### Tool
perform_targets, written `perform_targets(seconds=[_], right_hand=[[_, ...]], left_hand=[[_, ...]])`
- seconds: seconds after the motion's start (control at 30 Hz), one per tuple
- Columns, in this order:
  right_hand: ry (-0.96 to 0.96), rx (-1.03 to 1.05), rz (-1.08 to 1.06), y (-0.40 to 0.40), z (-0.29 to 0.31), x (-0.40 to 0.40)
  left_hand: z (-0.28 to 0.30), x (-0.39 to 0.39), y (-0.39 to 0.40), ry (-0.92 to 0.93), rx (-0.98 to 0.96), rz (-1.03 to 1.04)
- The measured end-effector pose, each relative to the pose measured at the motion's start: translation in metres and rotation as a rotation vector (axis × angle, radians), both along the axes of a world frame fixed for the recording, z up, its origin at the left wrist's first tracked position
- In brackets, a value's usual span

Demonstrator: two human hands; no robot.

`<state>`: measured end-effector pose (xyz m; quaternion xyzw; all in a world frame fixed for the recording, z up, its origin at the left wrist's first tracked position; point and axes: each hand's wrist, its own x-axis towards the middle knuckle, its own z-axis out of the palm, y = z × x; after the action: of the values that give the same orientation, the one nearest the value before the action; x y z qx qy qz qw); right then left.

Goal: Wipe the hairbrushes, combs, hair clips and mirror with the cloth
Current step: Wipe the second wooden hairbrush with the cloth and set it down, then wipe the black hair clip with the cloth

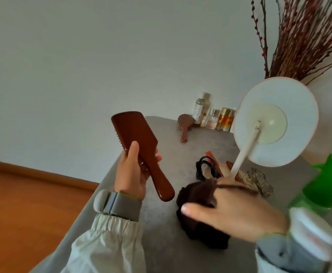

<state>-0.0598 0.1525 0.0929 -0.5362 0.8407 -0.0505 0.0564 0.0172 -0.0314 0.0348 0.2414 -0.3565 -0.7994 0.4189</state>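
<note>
My left hand (130, 174) grips a brown wooden paddle hairbrush (135, 138) above the left edge of the grey table (161, 223), its back toward me and bristles facing away. My right hand (230, 211) holds a dark brown cloth (198, 223) just above the table. A round white mirror (275, 123) on a white stand rises behind the right hand, its back toward me. At its foot lie a black claw clip (206, 167), a clear claw clip (259, 182) and orange-brown combs (212, 156). A small round wooden brush (185, 125) lies farther back.
Several cosmetic bottles (212, 115) stand at the table's far edge against the white wall. A green spray bottle (326, 186) stands close at the right. Dried red branches (299, 36) rise behind the mirror. Wooden floor (23, 194) lies left of the table.
</note>
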Motion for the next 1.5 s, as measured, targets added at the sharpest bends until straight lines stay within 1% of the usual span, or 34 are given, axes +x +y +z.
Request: perform_targets(seconds=[0.07,0.1,0.2,0.23,0.27,0.3,0.33,0.37,0.4,0.43,0.47,0.5,0.53,0.57,0.6,0.67,0.73,0.9,1.03,1.17,1.33,1.5], right_hand=[[0.075,-0.113,-0.043,0.002,0.022,-0.004],[0.066,-0.196,-0.050,0.001,0.030,-0.007],[-0.133,-0.580,-0.071,-0.010,0.039,-0.013],[-0.150,-0.677,-0.091,-0.017,0.038,-0.014],[-0.119,-0.707,-0.113,-0.026,0.033,-0.015],[-0.094,-0.667,-0.122,-0.035,0.027,-0.017],[-0.090,-0.559,-0.121,-0.045,0.020,-0.019],[-0.127,-0.428,-0.128,-0.054,0.013,-0.020],[-0.239,-0.324,-0.133,-0.062,0.007,-0.021],[-0.419,-0.263,-0.134,-0.069,0.002,-0.022],[-0.643,-0.247,-0.132,-0.074,-0.003,-0.022],[-0.858,-0.264,-0.126,-0.079,-0.008,-0.022],[-1.025,-0.302,-0.120,-0.084,-0.013,-0.023],[-1.134,-0.350,-0.128,-0.089,-0.018,-0.025],[-1.195,-0.395,-0.148,-0.095,-0.021,-0.029],[-1.207,-0.466,-0.224,-0.111,-0.025,-0.041],[-1.184,-0.488,-0.313,-0.133,-0.030,-0.060],[-1.242,-0.423,-0.502,-0.184,-0.050,-0.101],[-1.261,-0.436,-0.563,-0.224,-0.065,-0.121],[-1.291,-0.514,-0.630,-0.260,-0.073,-0.141],[-1.322,-0.712,-0.725,-0.287,-0.083,-0.172],[-1.330,-0.718,-0.629,-0.284,-0.074,-0.165]], left_hand=[[-0.002,-0.001,0.000,-0.028,0.024,-0.039],[-0.003,-0.002,-0.001,-0.034,0.034,-0.053],[-0.003,-0.003,-0.003,-0.024,0.057,-0.069],[-0.003,-0.003,-0.003,-0.020,0.061,-0.071],[-0.002,-0.004,-0.003,-0.016,0.069,-0.078],[0.000,-0.006,-0.004,-0.012,0.079,-0.094],[0.003,-0.008,-0.006,-0.014,0.086,-0.115],[0.006,-0.011,-0.008,-0.018,0.088,-0.138],[0.010,-0.014,-0.011,-0.031,0.081,-0.159],[0.013,-0.018,-0.014,-0.046,0.066,-0.175],[0.016,-0.022,-0.017,-0.060,0.043,-0.184],[0.018,-0.027,-0.020,-0.071,0.020,-0.188],[0.019,-0.031,-0.024,-0.089,-0.006,-0.188],[0.019,-0.036,-0.027,-0.116,-0.032,-0.195],[0.019,-0.039,-0.030,-0.158,-0.056,-0.205],[0.017,-0.046,-0.038,-0.270,-0.116,-0.190],[0.011,-0.052,-0.048,-0.373,-0.169,-0.114],[0.000,-0.059,-0.066,-0.487,-0.205,-0.008],[-0.012,-0.063,-0.090,-0.570,-0.164,0.021],[-0.026,-0.060,-0.099,-0.583,-0.093,-0.014],[-0.032,-0.061,-0.096,-0.549,-0.122,-0.002],[-0.028,-0.060,-0.096,-0.530,-0.111,-0.022]])
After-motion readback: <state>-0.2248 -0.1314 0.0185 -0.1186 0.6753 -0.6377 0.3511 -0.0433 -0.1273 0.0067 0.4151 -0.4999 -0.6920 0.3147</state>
